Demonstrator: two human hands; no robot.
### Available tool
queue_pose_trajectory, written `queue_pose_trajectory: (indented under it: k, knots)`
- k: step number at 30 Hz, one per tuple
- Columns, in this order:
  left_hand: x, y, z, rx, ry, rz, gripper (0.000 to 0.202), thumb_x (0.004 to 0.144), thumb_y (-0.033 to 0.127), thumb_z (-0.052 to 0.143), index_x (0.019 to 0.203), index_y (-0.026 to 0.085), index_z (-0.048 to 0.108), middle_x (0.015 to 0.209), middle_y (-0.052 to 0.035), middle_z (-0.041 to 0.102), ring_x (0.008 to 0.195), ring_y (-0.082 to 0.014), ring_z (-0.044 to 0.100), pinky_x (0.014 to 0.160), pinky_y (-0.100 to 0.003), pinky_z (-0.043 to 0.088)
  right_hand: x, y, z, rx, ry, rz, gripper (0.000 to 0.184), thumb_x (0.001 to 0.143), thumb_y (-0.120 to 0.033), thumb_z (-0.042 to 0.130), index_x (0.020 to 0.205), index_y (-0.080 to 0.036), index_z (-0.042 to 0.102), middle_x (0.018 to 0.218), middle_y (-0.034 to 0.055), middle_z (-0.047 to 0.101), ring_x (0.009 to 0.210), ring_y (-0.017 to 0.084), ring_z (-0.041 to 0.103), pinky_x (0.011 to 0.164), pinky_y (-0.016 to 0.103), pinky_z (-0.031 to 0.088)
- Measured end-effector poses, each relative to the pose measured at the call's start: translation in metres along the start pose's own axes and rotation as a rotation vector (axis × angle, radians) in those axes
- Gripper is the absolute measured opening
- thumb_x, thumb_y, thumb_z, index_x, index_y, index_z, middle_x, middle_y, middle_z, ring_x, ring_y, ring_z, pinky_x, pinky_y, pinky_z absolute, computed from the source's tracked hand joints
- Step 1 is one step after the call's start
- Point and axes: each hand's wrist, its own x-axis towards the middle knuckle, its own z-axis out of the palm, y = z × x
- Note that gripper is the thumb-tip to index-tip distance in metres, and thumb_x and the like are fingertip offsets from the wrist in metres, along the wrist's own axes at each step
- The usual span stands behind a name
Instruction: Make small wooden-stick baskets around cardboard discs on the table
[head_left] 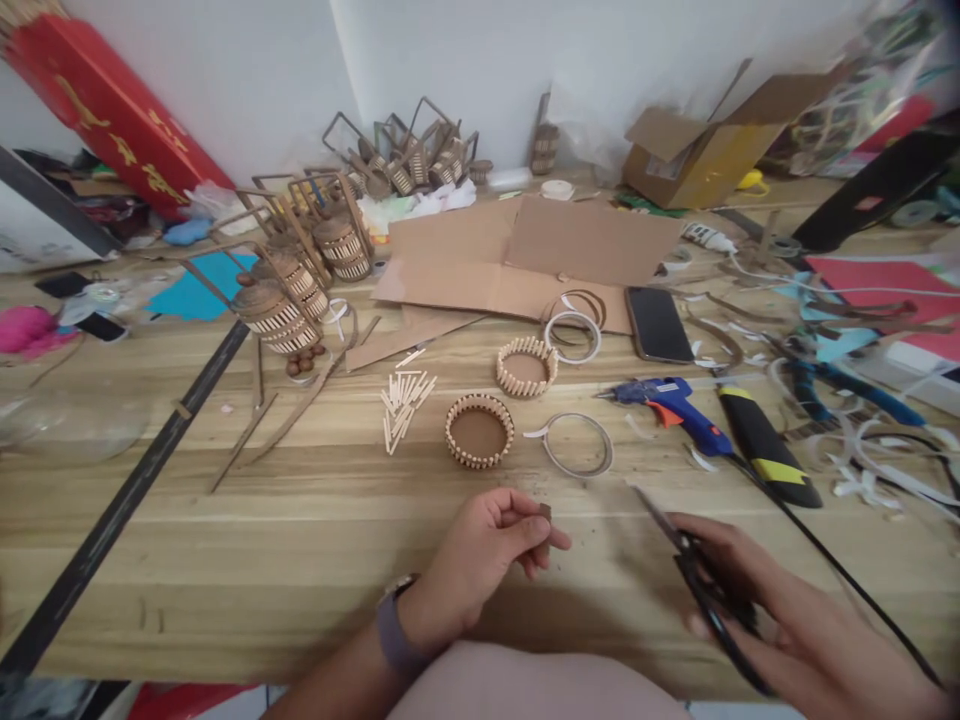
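Note:
Between thumb and fingers, my left hand (495, 545) pinches a small brown strip (546, 515) above the wooden table. My right hand (780, 610) grips black-handled scissors (694, 575), blurred, with the blades pointing up and left. Just beyond my left hand sits a round brown tray edged with short sticks (480, 432). Behind it stands a second ring of pale upright sticks (526, 367) on a brown base. A roll of narrow tape (577, 445) lies to the right, its white end loose. Loose pale sticks (406, 405) are heaped to the left.
A blue glue gun (675, 405), a black and yellow cutter (769, 445) and a phone (660, 325) lie on the right. Flat cardboard (517, 255) covers the table's middle back. Finished small baskets (281, 310) stand at left. A black strip (127, 500) crosses the left side.

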Motion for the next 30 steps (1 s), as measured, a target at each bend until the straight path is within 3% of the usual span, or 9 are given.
queue_pose_trajectory:
  k: [5,11,19,25,30]
  knots:
    - [0.003,0.001,0.007,0.046,0.002,-0.006,0.037,0.062,0.045,0.077,0.072,0.014,0.059,0.069,-0.0026,0.065,0.055,-0.0087,0.049,0.053,-0.024,0.039,0.004,-0.037,0.012,0.105,-0.245,0.0,0.061,0.065,-0.042,0.08,0.123,-0.028,0.063,0.097,0.0076,0.074,0.082,0.028,0.072,0.068,0.032,0.059]
    - [0.004,0.002,0.011,0.101,-0.041,-0.062,0.025,0.063,0.035,0.072,0.071,0.014,0.061,0.063,0.0011,0.062,0.048,-0.0065,0.047,0.049,-0.024,0.036,0.011,-0.049,0.015,0.196,-0.373,0.051,0.043,0.072,-0.03,0.07,0.115,-0.03,0.065,0.081,-0.0001,0.072,0.071,0.022,0.068,0.063,0.028,0.056]
    - [0.008,0.003,0.017,0.154,-0.126,-0.081,0.011,0.066,0.026,0.066,0.067,0.015,0.064,0.062,0.002,0.06,0.048,-0.0067,0.046,0.05,-0.023,0.037,0.006,-0.041,0.019,0.221,-0.338,0.075,0.038,0.065,-0.024,0.071,0.103,-0.03,0.071,0.073,-0.0021,0.071,0.065,0.02,0.065,0.056,0.024,0.052]
    - [0.015,0.005,0.029,0.183,-0.215,-0.096,0.007,0.063,0.023,0.062,0.063,0.016,0.063,0.059,0.0031,0.057,0.047,-0.0068,0.044,0.048,-0.023,0.035,-0.001,-0.044,0.011,0.27,-0.367,0.108,0.019,0.071,-0.028,0.067,0.089,-0.028,0.072,0.066,-0.0022,0.068,0.058,0.019,0.062,0.054,0.025,0.051]
    - [0.017,0.01,0.039,0.229,-0.248,-0.126,0.006,0.066,0.02,0.061,0.062,0.016,0.061,0.058,0.0033,0.057,0.048,-0.007,0.044,0.049,-0.022,0.036,-0.009,-0.025,0.011,0.24,-0.374,0.128,0.018,0.075,-0.043,0.069,0.083,-0.027,0.07,0.069,-0.0004,0.071,0.064,0.021,0.066,0.06,0.026,0.053]
